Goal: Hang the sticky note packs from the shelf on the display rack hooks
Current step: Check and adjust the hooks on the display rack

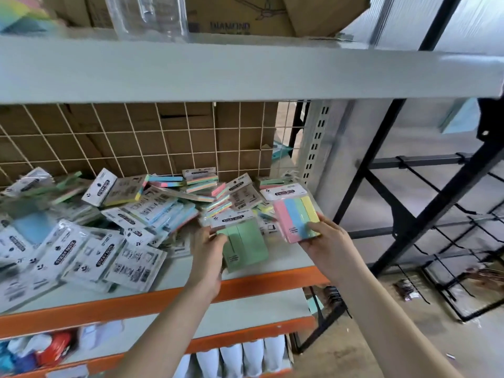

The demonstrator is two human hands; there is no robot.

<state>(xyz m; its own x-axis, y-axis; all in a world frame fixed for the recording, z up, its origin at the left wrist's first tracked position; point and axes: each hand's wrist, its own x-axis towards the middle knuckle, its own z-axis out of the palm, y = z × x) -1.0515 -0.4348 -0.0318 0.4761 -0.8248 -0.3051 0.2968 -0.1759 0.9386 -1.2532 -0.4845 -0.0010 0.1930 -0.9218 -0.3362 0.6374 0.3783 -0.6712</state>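
You're seeing cardboard boxes (163, 137) sitting behind a wire grid panel (136, 132), another box reading DIAMOND (245, 17) lying overhead, white bottles (245, 356) standing low.

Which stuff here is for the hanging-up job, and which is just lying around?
For the job: green pack in left hand; striped pack in right hand; pile of packs; black display rack.

Just lying around: cardboard boxes; clear plastic container; white rolls.

Shop stockroom: metal shelving (245, 75), cardboard boxes (240, 15), bare display rack (436, 203).
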